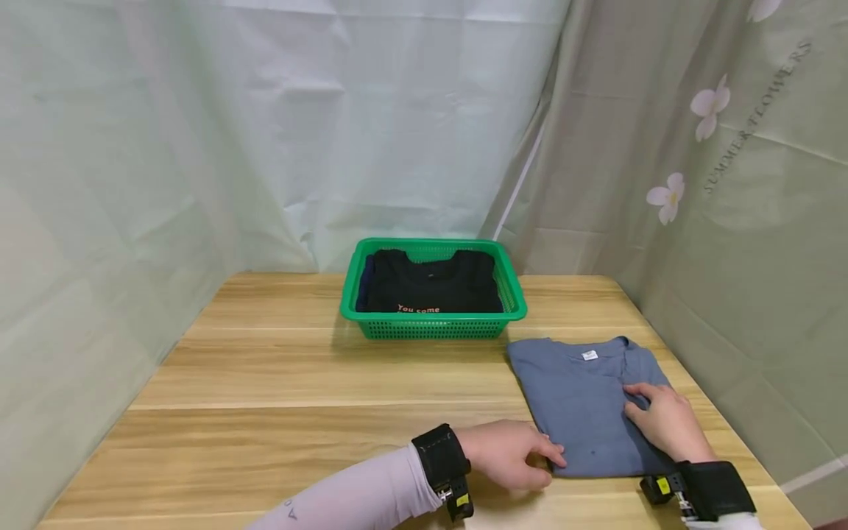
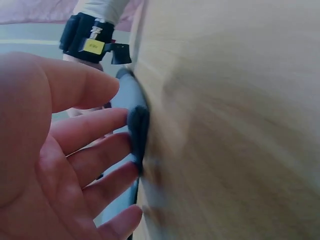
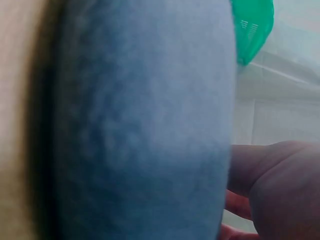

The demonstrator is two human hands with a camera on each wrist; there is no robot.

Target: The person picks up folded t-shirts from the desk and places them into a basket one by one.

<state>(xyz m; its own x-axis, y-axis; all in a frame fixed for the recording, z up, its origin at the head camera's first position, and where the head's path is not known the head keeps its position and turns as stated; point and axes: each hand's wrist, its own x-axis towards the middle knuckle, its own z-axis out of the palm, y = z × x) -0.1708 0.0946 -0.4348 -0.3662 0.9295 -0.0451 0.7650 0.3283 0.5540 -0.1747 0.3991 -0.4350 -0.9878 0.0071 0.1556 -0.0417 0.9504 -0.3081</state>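
A folded blue-grey T-shirt (image 1: 576, 412) lies on the table's right side, its collar with a white label facing the back. My left hand (image 1: 513, 453) is at the shirt's near left corner, fingertips right at the folded edge. In the left wrist view the left fingers (image 2: 100, 150) are loosely extended along that edge, the thumb apart from them. My right hand (image 1: 669, 423) rests on the shirt's right part, fingers pointing left. The shirt's folded side (image 3: 150, 110) fills most of the right wrist view and hides the right fingertips.
A green plastic basket (image 1: 433, 327) stands at the table's back middle. Inside it lies a folded black T-shirt (image 1: 437, 283) with printed lettering, over dark blue cloth (image 1: 364, 283). Pale curtains (image 1: 397, 132) hang behind and on both sides of the wooden table (image 1: 265, 412).
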